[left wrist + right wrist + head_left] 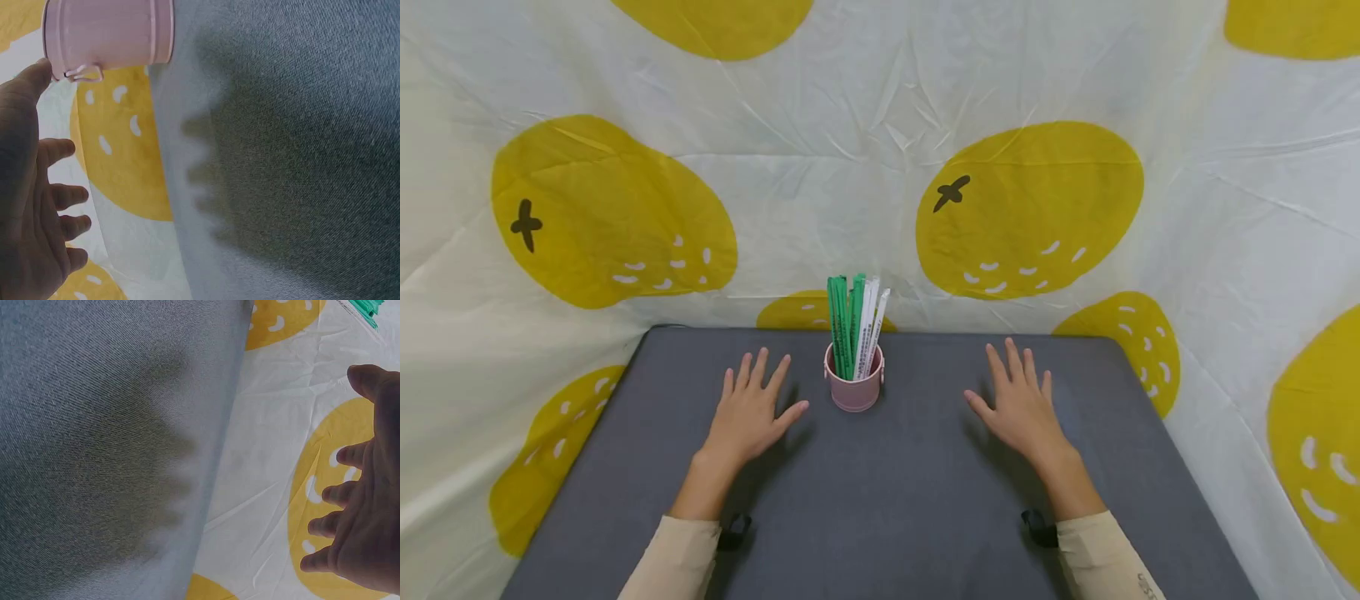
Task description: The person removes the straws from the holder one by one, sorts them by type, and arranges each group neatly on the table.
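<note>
A small pink bucket (854, 395) with side handles stands upright near the back of the dark table. Several thin wrapped sticks, likely straws, lean in it: green-wrapped ones (844, 325) on the left and white-wrapped ones (868, 329) on the right. Left of the bucket, my left hand (748, 417) hovers above the table with fingers spread, holding nothing. My right hand (1021, 408) is held likewise, farther off on the bucket's right. In the left wrist view the bucket (109, 34) shows beyond the thumb; the right wrist view catches only green wrapper ends (369, 309).
The dark grey table (880, 517) ends just behind the bucket. A white cloth (820, 217) printed with large yellow fruit hangs behind it and at both sides. Dark bands (734, 532) sit at the cuffs of the beige sleeves (673, 554).
</note>
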Available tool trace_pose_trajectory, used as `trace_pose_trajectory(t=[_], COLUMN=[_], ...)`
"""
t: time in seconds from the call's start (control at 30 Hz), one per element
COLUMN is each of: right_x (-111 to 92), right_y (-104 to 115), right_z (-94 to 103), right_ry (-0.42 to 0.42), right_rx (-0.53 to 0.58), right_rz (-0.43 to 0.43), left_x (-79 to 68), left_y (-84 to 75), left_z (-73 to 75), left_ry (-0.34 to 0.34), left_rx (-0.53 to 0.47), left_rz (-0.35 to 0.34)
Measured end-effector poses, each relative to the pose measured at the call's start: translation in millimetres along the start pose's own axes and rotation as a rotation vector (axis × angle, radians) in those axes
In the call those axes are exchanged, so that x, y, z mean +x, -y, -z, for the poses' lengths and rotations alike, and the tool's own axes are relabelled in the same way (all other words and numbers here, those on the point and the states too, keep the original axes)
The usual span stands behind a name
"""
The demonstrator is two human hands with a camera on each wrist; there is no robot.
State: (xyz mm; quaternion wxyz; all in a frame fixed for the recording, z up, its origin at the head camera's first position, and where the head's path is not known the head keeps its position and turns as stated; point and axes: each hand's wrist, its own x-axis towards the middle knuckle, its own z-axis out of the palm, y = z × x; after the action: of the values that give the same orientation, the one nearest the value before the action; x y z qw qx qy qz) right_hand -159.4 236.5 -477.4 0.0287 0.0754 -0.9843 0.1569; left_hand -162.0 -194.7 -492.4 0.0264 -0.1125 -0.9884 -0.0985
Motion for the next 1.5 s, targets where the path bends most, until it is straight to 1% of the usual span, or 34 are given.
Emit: trace_pose_trajectory(t=[0.13,0.33,0.5,0.6,0.7,0.77,1.0,1.13,1.2,1.33,1.4,1.5], right_x=[7.0,18.4,28.4,34.2,40.2,44.1,55.9,59.6,60.8,64.6,67.5,71.9], right_y=[1.8,5.1,11.7,17.5,24.6,30.0,44.5,48.4,50.0,52.7,53.0,52.6], right_z=[2.5,1.8,-2.0,-4.7,-7.5,-9.0,-18.5,-25.3,-27.5,-30.9,-33.3,-36.2], right_ry=[-0.008,-0.002,-0.043,-0.074,-0.087,-0.079,0.000,0.015,0.017,0.031,0.041,0.061], right_rx=[-0.002,0.004,0.058,0.107,0.170,0.219,0.404,0.525,0.579,0.695,0.754,0.814], right_rz=[0.019,0.048,0.090,0.121,0.137,0.135,0.091,0.069,0.062,0.042,0.023,0.007], left_x=[4.4,10.3,16.3,20.9,25.4,27.5,33.6,38.4,41.7,47.7,49.7,52.2], left_y=[0.8,2.3,1.2,-0.4,-3.0,-4.8,-11.2,-19.1,-22.6,-26.6,-27.9,-29.8], left_z=[2.4,4.7,5.9,6.3,6.7,6.7,2.8,-1.6,-5.7,-14.9,-18.4,-23.8], left_ry=[-0.006,0.011,0.012,-0.012,-0.054,-0.080,-0.156,-0.204,-0.243,-0.349,-0.397,-0.451], left_rx=[0.020,0.047,0.020,0.002,-0.011,-0.025,-0.121,-0.189,-0.225,-0.326,-0.387,-0.457], left_rz=[-0.023,-0.045,-0.070,-0.106,-0.154,-0.179,-0.237,-0.261,-0.285,-0.337,-0.345,-0.333])
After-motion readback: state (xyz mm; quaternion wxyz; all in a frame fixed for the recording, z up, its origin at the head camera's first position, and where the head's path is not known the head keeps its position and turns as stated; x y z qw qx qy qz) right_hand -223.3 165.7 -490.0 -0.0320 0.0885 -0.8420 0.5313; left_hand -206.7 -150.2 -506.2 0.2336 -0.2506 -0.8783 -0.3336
